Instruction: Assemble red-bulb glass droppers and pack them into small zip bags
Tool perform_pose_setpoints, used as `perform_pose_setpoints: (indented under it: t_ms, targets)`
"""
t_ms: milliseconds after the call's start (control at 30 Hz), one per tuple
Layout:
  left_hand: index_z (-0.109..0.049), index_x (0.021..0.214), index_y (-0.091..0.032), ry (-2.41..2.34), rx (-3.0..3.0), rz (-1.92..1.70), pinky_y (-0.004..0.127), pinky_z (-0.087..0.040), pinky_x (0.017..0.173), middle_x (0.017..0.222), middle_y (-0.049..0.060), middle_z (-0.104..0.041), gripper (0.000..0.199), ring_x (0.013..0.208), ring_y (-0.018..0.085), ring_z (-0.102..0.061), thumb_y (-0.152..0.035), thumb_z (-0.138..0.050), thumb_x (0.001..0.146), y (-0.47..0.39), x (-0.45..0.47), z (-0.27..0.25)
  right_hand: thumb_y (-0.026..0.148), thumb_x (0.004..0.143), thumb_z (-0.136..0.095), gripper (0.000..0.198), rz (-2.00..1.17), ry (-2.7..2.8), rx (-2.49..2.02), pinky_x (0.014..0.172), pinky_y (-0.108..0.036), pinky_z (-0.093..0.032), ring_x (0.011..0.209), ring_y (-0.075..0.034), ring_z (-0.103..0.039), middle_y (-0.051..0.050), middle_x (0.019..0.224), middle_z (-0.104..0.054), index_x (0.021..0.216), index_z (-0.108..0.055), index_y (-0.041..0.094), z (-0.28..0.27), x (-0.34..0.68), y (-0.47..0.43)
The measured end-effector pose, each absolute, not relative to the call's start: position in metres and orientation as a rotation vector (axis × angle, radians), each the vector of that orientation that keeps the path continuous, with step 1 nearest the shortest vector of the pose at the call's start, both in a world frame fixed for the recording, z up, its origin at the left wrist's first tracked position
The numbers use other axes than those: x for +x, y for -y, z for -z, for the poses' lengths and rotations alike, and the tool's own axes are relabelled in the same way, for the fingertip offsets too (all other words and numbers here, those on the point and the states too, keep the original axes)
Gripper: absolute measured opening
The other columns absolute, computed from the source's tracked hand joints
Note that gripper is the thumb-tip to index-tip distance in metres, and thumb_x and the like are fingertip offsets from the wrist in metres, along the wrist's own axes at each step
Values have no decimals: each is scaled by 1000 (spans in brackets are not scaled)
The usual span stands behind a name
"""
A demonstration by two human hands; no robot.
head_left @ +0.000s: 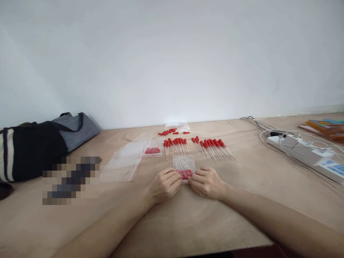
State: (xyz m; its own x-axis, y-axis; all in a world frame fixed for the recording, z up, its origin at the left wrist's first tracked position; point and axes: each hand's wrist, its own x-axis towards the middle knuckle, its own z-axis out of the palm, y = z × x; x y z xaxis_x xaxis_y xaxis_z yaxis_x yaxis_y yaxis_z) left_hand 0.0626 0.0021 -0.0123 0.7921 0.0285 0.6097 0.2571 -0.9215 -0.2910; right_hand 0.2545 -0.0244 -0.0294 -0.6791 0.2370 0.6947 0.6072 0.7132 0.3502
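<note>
Between my hands a clear zip bag (184,160) lies on the table, with several red-bulbed droppers (185,174) inside, bulbs toward me. My left hand (167,184) grips the bag's near left corner, fingers curled. On the opposite corner, my right hand (207,183) is closed in the same way. Just beyond are two fanned groups of loose droppers with red bulbs and thin clear stems, a left group (177,143) and a right group (214,145). Left of them sits another filled bag (152,150) beside overlapping flat clear bags (122,165).
Loose red bulbs (168,132) and a clear bag (184,126) lie near the wall. A white power strip (306,154) with tangled cables is at right, a person's hand (337,130) beyond it. Black bag (34,147) and a blurred-out dark object (72,179) are at left.
</note>
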Motion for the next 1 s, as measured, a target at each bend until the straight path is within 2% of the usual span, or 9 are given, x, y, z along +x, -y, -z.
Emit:
perform_pose_setpoints:
  t_ms: [333,533,833,1000]
  targets:
    - [-60,83,-12,162,-2565,965,28,-53,68,78,5,-69,10,72,15,-64,-10,-52,78,-4,57,12,14,79,-45,22,784,2236,-655,49,-27,-19,50,-9,-42,1,52,-52,59,-54,15,27,254,25]
    - [-60,82,-13,178,-2587,1017,27,-54,69,79,6,-69,12,73,15,-65,-7,-50,78,-4,54,14,17,79,-49,14,794,2233,-676,50,-26,-20,55,-10,-44,1,58,-56,67,-57,15,28,253,25]
    - [-59,82,-13,140,-2598,1012,27,-54,69,78,6,-69,14,73,15,-64,-6,-48,78,-4,59,14,11,81,-43,28,789,2250,-527,50,-26,-20,53,-10,-40,1,54,-51,55,-52,16,29,245,21]
    - [-59,82,-12,187,-2560,1001,27,-54,69,80,7,-69,14,73,15,-64,-7,-46,80,-2,60,12,11,79,-46,22,803,2236,-575,50,-26,-21,56,-10,-43,1,57,-54,59,-55,15,28,244,22]
